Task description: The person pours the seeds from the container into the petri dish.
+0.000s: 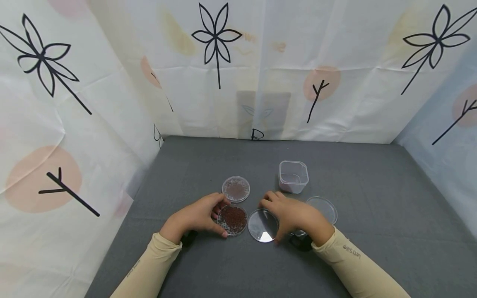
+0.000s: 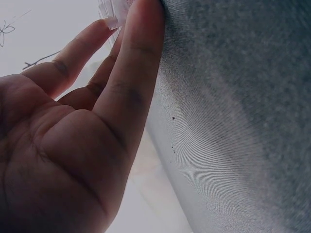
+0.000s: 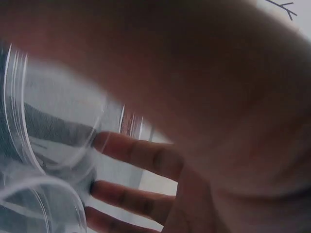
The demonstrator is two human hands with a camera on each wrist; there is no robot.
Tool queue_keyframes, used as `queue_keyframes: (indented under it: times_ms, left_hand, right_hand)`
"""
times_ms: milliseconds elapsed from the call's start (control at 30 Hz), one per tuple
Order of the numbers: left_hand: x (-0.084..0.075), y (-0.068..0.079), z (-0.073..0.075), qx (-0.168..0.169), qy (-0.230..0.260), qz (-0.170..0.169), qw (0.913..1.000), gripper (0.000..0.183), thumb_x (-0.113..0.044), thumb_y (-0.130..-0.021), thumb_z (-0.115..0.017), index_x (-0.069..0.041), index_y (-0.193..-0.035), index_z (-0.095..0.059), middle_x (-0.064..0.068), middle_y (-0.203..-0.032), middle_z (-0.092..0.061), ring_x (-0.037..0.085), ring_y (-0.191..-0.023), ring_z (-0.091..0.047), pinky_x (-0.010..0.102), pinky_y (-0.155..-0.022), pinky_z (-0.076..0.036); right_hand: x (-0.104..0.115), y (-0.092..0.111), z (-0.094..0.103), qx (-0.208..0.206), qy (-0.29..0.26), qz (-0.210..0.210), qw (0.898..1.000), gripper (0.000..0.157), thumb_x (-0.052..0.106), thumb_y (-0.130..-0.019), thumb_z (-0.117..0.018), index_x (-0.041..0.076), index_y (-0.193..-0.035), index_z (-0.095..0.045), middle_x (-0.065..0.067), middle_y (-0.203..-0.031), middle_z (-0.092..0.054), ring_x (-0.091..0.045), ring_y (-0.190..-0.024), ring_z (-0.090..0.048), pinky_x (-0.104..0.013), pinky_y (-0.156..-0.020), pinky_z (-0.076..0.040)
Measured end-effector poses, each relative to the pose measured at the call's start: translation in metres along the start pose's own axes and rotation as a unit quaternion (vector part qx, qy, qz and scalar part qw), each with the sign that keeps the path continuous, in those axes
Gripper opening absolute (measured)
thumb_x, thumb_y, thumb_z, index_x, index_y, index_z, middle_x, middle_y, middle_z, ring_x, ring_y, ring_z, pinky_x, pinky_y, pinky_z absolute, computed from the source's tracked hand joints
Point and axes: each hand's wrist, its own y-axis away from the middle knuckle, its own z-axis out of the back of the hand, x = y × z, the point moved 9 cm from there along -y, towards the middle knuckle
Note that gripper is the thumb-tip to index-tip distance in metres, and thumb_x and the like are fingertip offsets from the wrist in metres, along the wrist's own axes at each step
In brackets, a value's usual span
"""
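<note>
My left hand (image 1: 201, 214) grips a petri dish (image 1: 232, 220) of reddish-brown granules by its rim, thumb at the near side and fingers at the far left. In the left wrist view, the edge of that dish (image 2: 115, 10) shows between thumb and fingertips. My right hand (image 1: 296, 213) holds a clear, bare petri dish part (image 1: 262, 225) between thumb and fingers, just right of the granules. The right wrist view shows fingertips against its clear wall (image 3: 63, 121); whether it is a lid or a base I cannot tell.
Behind the left hand lies another petri dish (image 1: 236, 189) with a thinner brownish layer. A clear square tub (image 1: 293, 178) stands behind the right hand. Beside the right wrist is a clear round dish (image 1: 324, 209), with another rim (image 1: 298, 233) partly hidden under the wrist. Grey cloth (image 1: 391, 198) covers the table.
</note>
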Motion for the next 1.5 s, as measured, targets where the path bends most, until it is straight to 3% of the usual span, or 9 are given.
queue_keyframes:
  times_ms: [300, 567, 800, 933, 1133, 1500]
  left_hand:
    - [-0.003, 0.002, 0.000, 0.002, 0.002, 0.002, 1.0000, 0.082, -0.025, -0.070, -0.103, -0.006, -0.137, -0.060, 0.009, -0.112, -0.061, 0.019, -0.099, -0.060, 0.030, -0.086, -0.058]
    - [0.000, 0.001, 0.000, 0.002, 0.001, 0.007, 1.0000, 0.082, -0.026, -0.070, -0.103, -0.007, -0.137, -0.060, 0.009, -0.112, -0.061, 0.019, -0.100, -0.059, 0.029, -0.086, -0.058]
    - [0.001, 0.000, 0.000, 0.004, 0.002, 0.008, 1.0000, 0.081, -0.027, -0.070, -0.103, -0.007, -0.136, -0.060, 0.009, -0.113, -0.061, 0.018, -0.100, -0.059, 0.029, -0.087, -0.058]
    - [-0.001, 0.000, 0.001, 0.006, 0.004, 0.002, 1.0000, 0.081, -0.026, -0.071, -0.102, -0.005, -0.136, -0.060, 0.010, -0.115, -0.062, 0.018, -0.101, -0.059, 0.030, -0.087, -0.058]
    - [-0.003, 0.000, 0.001, 0.006, 0.004, -0.003, 1.0000, 0.081, -0.025, -0.071, -0.102, -0.003, -0.137, -0.060, 0.011, -0.118, -0.063, 0.019, -0.102, -0.060, 0.029, -0.088, -0.058]
    - [-0.005, 0.001, 0.001, 0.002, 0.001, -0.008, 1.0000, 0.081, -0.025, -0.070, -0.103, -0.002, -0.135, -0.061, 0.011, -0.114, -0.062, 0.020, -0.100, -0.060, 0.029, -0.087, -0.058]
  right_hand:
    - [-0.002, -0.002, -0.001, -0.001, -0.019, 0.012, 1.000, 0.085, 0.024, -0.060, -0.104, 0.014, -0.132, -0.060, -0.003, -0.131, -0.053, -0.023, -0.118, -0.052, -0.042, -0.098, -0.053]
    - [-0.005, 0.005, 0.019, -0.021, -0.084, 0.047, 0.995, 0.084, 0.032, -0.075, -0.099, 0.015, -0.145, -0.055, -0.002, -0.147, -0.048, -0.022, -0.130, -0.053, -0.047, -0.102, -0.054]
    - [0.002, 0.003, 0.039, -0.086, -0.191, 0.127, 0.969, 0.088, 0.043, -0.080, -0.094, 0.026, -0.152, -0.048, 0.000, -0.154, -0.051, -0.020, -0.137, -0.054, -0.054, -0.111, -0.049]
    - [0.006, 0.002, 0.042, -0.102, -0.221, 0.156, 0.957, 0.091, 0.033, -0.077, -0.094, 0.031, -0.152, -0.043, 0.008, -0.160, -0.049, -0.018, -0.141, -0.053, -0.054, -0.113, -0.049]
    - [0.014, 0.003, 0.047, -0.116, -0.255, 0.191, 0.941, 0.089, 0.012, -0.072, -0.091, 0.019, -0.146, -0.042, 0.006, -0.157, -0.054, -0.025, -0.142, -0.056, -0.058, -0.112, -0.048]
    - [0.013, 0.003, 0.050, -0.152, -0.241, 0.190, 0.939, 0.090, 0.014, -0.069, -0.091, 0.017, -0.145, -0.044, 0.007, -0.145, -0.059, -0.013, -0.131, -0.059, -0.051, -0.107, -0.051]
